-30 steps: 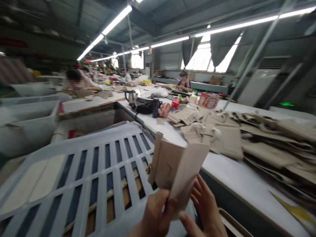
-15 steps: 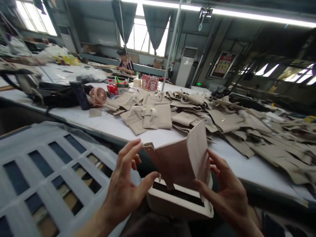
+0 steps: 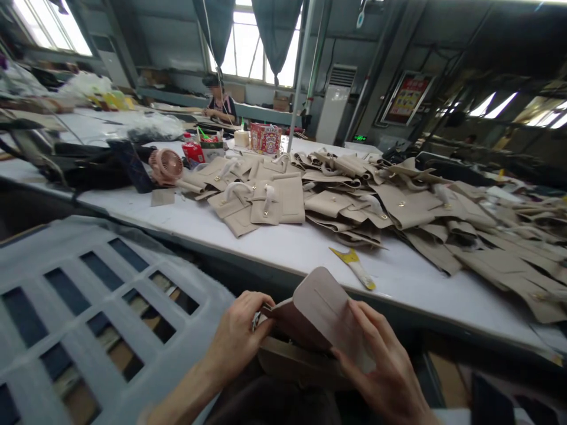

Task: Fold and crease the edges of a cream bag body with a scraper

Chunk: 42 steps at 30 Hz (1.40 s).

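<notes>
A small beige handbag [image 3: 301,361] sits low in front of me, its body partly shaded and its mouth facing up. From it rises a pale, round-cornered flap panel [image 3: 322,304] with a brown inner side. My left hand [image 3: 237,330] pinches the left corner of the brown side between thumb and fingers, with a small metal bit showing at the fingertips. On the right, my right hand [image 3: 383,357] grips the flap panel, thumb in front and fingers on its edge. The lower part of the bag is hidden by dark cloth and my hands.
Beige bag pieces [image 3: 283,200] with handles lie heaped across the white table [image 3: 195,236]. A yellow forked tool [image 3: 354,267] lies near its edge. To the left stands a grey slotted crate [image 3: 146,319]. Further back are a pink fan [image 3: 166,166], a red box [image 3: 264,139] and a seated person [image 3: 219,103].
My left hand has gone from spread beside the bag to pinching its corner. The flap panel has tilted toward me and lower. The yellow tool has come into sight.
</notes>
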Each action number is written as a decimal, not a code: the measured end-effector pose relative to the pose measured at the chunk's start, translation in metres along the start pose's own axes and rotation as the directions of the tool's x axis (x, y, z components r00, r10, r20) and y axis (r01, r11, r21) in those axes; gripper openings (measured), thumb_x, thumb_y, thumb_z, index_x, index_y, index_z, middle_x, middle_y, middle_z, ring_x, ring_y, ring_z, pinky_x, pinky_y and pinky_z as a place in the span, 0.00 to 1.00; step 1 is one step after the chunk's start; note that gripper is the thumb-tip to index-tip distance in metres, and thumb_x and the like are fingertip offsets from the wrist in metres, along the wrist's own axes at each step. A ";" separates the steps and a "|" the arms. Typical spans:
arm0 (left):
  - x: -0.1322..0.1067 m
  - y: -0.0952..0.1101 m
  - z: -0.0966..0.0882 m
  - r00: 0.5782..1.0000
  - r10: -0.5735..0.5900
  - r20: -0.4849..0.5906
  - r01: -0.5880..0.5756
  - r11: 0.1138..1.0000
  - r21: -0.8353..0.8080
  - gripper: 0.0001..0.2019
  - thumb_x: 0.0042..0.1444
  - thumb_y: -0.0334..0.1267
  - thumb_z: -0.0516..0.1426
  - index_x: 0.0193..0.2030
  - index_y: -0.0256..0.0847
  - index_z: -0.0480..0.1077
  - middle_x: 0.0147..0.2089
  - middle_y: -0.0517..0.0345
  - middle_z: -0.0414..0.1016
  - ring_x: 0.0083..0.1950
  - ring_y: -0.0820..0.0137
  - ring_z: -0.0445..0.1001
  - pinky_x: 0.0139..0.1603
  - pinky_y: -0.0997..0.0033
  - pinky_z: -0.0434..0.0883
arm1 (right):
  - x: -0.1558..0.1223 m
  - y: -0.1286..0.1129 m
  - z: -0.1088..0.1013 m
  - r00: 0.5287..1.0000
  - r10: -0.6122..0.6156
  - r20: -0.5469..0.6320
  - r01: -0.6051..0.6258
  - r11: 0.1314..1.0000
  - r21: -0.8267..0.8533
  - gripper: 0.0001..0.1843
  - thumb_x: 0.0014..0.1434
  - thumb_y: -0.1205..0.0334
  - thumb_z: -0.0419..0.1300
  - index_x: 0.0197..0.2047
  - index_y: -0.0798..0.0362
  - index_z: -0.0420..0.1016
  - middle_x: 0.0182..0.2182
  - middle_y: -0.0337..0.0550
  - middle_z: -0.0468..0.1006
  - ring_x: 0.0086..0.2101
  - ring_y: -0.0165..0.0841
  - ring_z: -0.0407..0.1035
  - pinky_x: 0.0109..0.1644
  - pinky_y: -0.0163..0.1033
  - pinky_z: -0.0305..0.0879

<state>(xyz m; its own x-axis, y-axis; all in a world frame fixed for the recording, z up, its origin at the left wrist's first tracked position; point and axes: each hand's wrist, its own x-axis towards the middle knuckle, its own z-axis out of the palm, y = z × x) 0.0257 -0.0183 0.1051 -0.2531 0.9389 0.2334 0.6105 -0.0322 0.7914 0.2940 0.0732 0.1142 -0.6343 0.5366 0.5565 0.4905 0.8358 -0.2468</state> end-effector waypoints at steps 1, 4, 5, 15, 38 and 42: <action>-0.001 -0.004 0.003 1.000 0.018 -0.009 -0.018 1.000 0.006 0.04 0.58 0.32 0.59 0.39 0.45 0.70 0.43 0.59 0.74 0.47 0.65 0.71 0.49 0.64 0.67 | 0.000 -0.001 0.000 0.999 -0.038 0.010 0.038 0.999 -0.038 0.37 0.60 0.63 0.62 0.70 0.56 0.53 0.60 0.55 0.65 0.57 0.45 0.64 0.57 0.50 0.70; -0.003 -0.013 0.009 0.999 0.036 -0.023 -0.035 0.999 0.009 0.04 0.58 0.31 0.59 0.37 0.44 0.71 0.45 0.58 0.74 0.50 0.64 0.69 0.51 0.63 0.67 | 0.006 -0.007 -0.001 0.985 -0.174 -0.008 0.170 0.971 -0.170 0.40 0.58 0.67 0.63 0.70 0.57 0.53 0.60 0.58 0.65 0.54 0.47 0.66 0.52 0.52 0.72; -0.004 -0.015 0.010 0.999 0.034 -0.019 -0.034 0.999 0.023 0.03 0.58 0.31 0.59 0.36 0.44 0.70 0.44 0.58 0.74 0.48 0.63 0.69 0.50 0.62 0.67 | 0.008 -0.009 -0.002 0.976 -0.216 -0.016 0.208 0.955 -0.212 0.41 0.57 0.68 0.64 0.70 0.57 0.53 0.60 0.59 0.66 0.53 0.47 0.67 0.50 0.52 0.72; -0.004 0.000 0.009 0.985 0.174 0.000 -0.165 0.935 0.314 0.07 0.55 0.26 0.56 0.34 0.42 0.68 0.34 0.59 0.72 0.41 0.64 0.69 0.63 0.48 0.58 | 0.006 0.004 0.004 0.999 -0.036 0.012 0.037 0.991 -0.131 0.37 0.61 0.62 0.60 0.70 0.55 0.52 0.59 0.55 0.67 0.54 0.46 0.67 0.53 0.52 0.73; 0.037 0.017 -0.013 0.967 -0.247 0.058 0.252 0.959 -0.126 0.03 0.51 0.35 0.56 0.29 0.42 0.66 0.22 0.68 0.65 0.25 0.75 0.63 0.25 0.76 0.57 | 0.026 0.000 0.025 0.971 0.237 -0.010 -0.237 0.968 -0.079 0.34 0.59 0.48 0.60 0.65 0.51 0.58 0.54 0.50 0.72 0.49 0.44 0.72 0.47 0.49 0.77; 0.036 0.013 0.002 0.965 -0.233 0.120 0.242 0.968 -0.066 0.03 0.47 0.32 0.55 0.28 0.43 0.63 0.20 0.69 0.62 0.24 0.75 0.60 0.23 0.75 0.52 | 0.019 0.012 0.022 0.975 0.214 0.057 -0.200 0.961 -0.189 0.36 0.60 0.44 0.58 0.66 0.50 0.57 0.55 0.49 0.72 0.48 0.44 0.73 0.42 0.47 0.79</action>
<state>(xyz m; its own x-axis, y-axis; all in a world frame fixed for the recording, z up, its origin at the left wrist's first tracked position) 0.0259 0.0160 0.1231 -0.2962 0.9547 -0.0272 0.4799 0.1734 0.8600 0.2750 0.0962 0.1038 -0.5475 0.7088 0.4447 0.7116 0.6741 -0.1983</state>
